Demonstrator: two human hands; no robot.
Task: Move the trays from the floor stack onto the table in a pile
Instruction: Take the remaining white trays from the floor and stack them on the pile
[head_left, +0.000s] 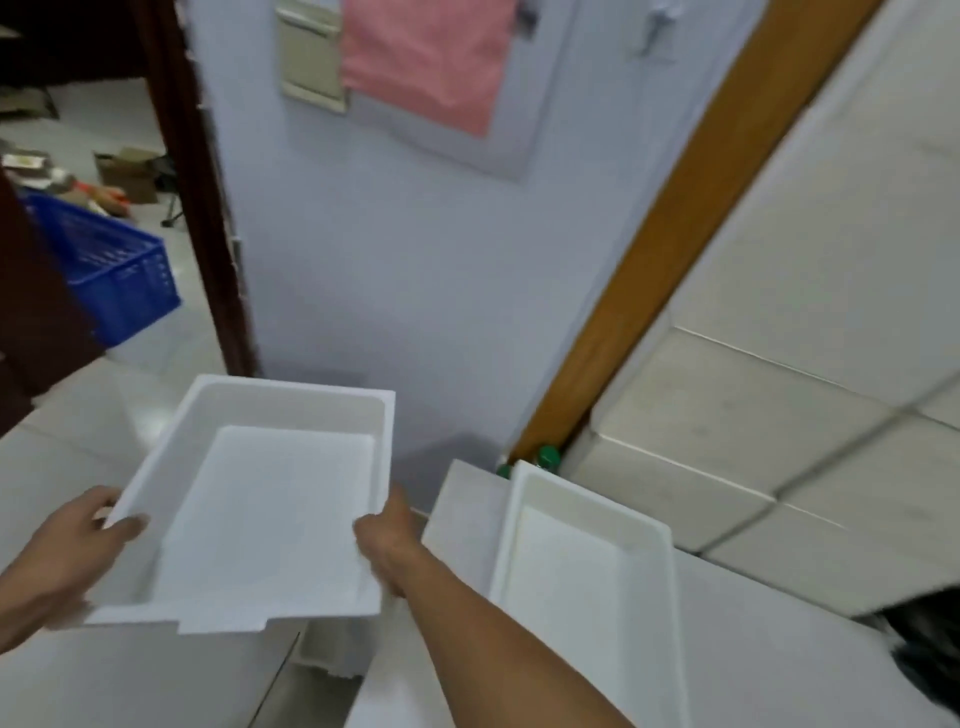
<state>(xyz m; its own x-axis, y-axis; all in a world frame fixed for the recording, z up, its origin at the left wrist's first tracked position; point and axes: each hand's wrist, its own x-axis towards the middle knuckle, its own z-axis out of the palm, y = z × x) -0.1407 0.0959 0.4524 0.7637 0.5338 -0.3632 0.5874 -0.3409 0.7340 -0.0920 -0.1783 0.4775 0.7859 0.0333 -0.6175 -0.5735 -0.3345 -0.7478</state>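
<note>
I hold a white rectangular tray (270, 499) in the air at the lower left of the view. My left hand (72, 540) grips its left rim and my right hand (389, 540) grips its right rim. A second white tray (587, 587) lies on the white table (769, 665) at the lower right, to the right of my right forearm. Below the held tray, part of another white tray on the floor (332, 654) shows; most of it is hidden.
A pale wall (415, 260) rises straight ahead, with a pink sheet (426, 62) hung on it. Stacked cardboard boxes (753, 441) stand behind the table beside a wooden post (675, 218). A blue crate (114, 270) sits beyond a dark door frame (197, 197) at left.
</note>
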